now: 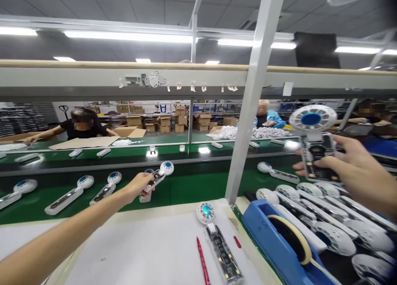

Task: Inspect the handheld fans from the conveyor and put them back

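My left hand (141, 186) reaches out over the green belt, fingers closed round a small white device (166, 167) with a round, vented, blue-centred head and an open body showing circuitry. Another such device (145, 198) lies partly hidden under that hand. Raised on the right, my right hand (353, 163) grips a similar device (319, 153) by its body, the large round head upward. One more device (221, 250), its head glowing blue, lies on the white worktop (139, 252) beside a red pen (202, 260) and its red cap (237, 241).
A blue tape dispenser (263, 227) stands at the front right, beside several rows of devices (335, 235). More devices (66, 198) lie along the green belt (186, 186). A slanted metal post (248, 99) rises between my hands. Co-workers (83, 122) sit across the line.
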A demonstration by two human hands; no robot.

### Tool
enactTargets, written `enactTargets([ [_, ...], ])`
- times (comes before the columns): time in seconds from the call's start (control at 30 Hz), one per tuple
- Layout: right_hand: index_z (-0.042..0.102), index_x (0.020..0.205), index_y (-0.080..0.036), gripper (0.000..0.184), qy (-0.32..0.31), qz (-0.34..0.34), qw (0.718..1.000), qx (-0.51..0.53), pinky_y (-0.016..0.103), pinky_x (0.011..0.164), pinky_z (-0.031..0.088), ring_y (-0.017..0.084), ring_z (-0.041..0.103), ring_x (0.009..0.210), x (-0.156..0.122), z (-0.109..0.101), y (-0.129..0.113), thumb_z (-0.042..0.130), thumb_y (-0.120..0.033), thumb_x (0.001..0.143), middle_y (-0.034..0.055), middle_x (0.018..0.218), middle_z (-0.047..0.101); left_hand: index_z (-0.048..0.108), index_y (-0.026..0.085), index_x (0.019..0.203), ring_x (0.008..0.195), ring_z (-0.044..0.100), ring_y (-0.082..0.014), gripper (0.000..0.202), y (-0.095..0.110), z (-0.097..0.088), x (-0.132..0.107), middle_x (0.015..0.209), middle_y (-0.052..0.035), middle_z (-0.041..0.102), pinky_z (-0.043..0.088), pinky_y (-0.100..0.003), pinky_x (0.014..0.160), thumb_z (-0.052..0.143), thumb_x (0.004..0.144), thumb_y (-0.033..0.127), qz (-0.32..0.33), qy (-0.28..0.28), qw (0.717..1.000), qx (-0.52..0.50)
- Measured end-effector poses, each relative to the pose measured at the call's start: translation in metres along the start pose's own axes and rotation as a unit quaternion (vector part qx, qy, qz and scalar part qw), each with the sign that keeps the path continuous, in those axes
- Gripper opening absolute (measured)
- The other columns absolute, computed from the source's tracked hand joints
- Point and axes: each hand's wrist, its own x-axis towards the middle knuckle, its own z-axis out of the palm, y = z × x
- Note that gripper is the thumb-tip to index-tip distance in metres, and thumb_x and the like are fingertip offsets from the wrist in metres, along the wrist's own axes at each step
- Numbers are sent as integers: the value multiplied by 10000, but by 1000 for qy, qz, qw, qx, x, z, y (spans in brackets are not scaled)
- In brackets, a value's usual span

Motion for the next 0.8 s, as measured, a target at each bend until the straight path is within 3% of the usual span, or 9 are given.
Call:
enactTargets([
  [0.1, 394, 1443, -317, 671, -151, -27, 977, 150, 464, 761, 599, 259, 749, 818, -38, 29, -44, 570, -98, 834, 151, 1080, 722, 583, 115, 907, 528, 571, -114, 176, 22, 11, -36, 751, -56, 666, 514, -248, 515, 466, 917, 245, 89, 14, 984, -156],
  [0.23, 333, 1420, -284, 693, -324, -104, 896, 287, 423, 690, 648, 257, 744, 815, -70, 96, -101, 616, -198, 794, 70, 1067, 689, 609, 81, 1038, 682, 668, -144, 258, 66, 23, -84, 906, -112, 712, 602, -273, 667, 488, 884, 248, 168, 12, 936, -308],
  [0.33, 317, 1374, -284, 694, -380, -122, 844, 358, 368, 636, 641, 206, 727, 749, -81, 144, -137, 575, -172, 740, 23, 1064, 652, 603, 76, 1044, 603, 658, -157, 264, 80, 24, -108, 855, -111, 713, 589, -279, 568, 532, 841, 228, 228, -28, 893, -387],
  [0.43, 312, 1327, -304, 659, -411, -150, 807, 397, 331, 588, 613, 172, 691, 709, -85, 177, -162, 537, -168, 722, 4, 1064, 637, 569, 114, 1104, 596, 662, -169, 316, 76, 17, -119, 838, -79, 702, 571, -277, 525, 589, 813, 237, 308, -61, 873, -372],
  [0.53, 342, 1309, -305, 614, -412, -164, 805, 393, 299, 589, 593, 163, 675, 727, -86, 195, -172, 521, -154, 741, 0, 1022, 637, 466, 171, 1232, 619, 696, -194, 477, 70, 3, -120, 887, -65, 711, 592, -302, 548, 647, 795, 240, 351, -27, 876, -329],
  [0.67, 353, 1340, -322, 637, -420, -135, 808, 391, 306, 627, 610, 167, 686, 756, -87, 206, -163, 531, -143, 755, 2, 1038, 630, 333, 252, 1357, 622, 723, -219, 699, 69, -14, -118, 982, -62, 719, 612, -329, 548, 709, 768, 237, 392, 34, 868, -301],
  [0.8, 321, 1371, -325, 669, -433, -107, 799, 403, 306, 626, 606, 174, 691, 749, -89, 214, -139, 559, -156, 768, -1, 981, 657, 311, 259, 1425, 620, 714, -212, 768, 70, -19, -112, 959, -66, 716, 607, -321, 557, 715, 772, 222, 404, 10, 864, -300],
])
